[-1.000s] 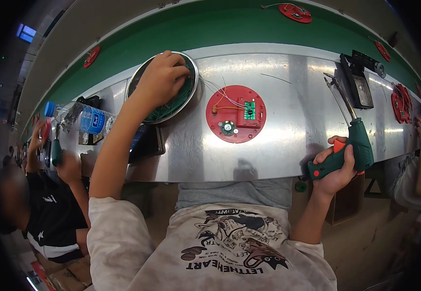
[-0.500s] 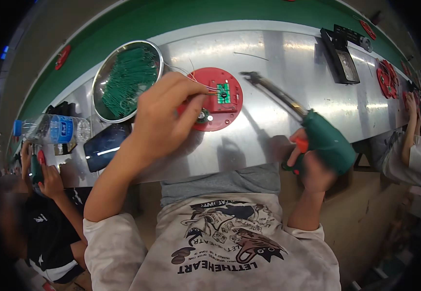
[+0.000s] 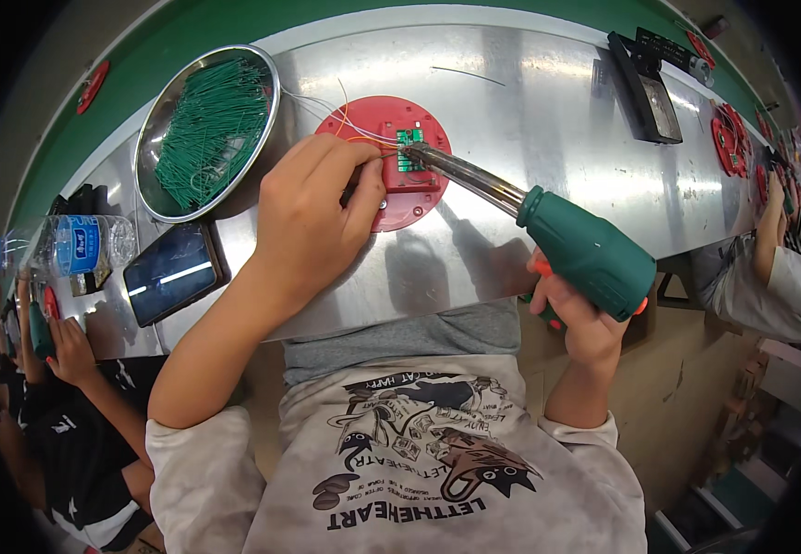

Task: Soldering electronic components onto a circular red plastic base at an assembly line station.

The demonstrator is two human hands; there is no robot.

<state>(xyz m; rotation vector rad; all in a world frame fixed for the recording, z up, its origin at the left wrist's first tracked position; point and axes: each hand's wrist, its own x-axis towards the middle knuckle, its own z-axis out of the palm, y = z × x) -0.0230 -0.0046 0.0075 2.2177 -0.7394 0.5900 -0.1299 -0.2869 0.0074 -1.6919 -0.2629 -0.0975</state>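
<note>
The red disc (image 3: 419, 210) lies on the shiny table (image 3: 511, 138), a bit above the middle of the frame, with a small green board (image 3: 408, 164) on it. The left hand (image 3: 317, 198) is bent over the disc's left side. Its thumb and pointing finger are almost together by the thin wires (image 3: 363, 138); I cannot tell if they hold one. The right hand (image 3: 585, 314), right of the middle, has its fingers curled round the green iron (image 3: 590, 249). The iron's tip is right at the board, but I cannot tell if they touch. A bowl (image 3: 275, 102) of green wires (image 3: 211, 129) is at the upper left.
</note>
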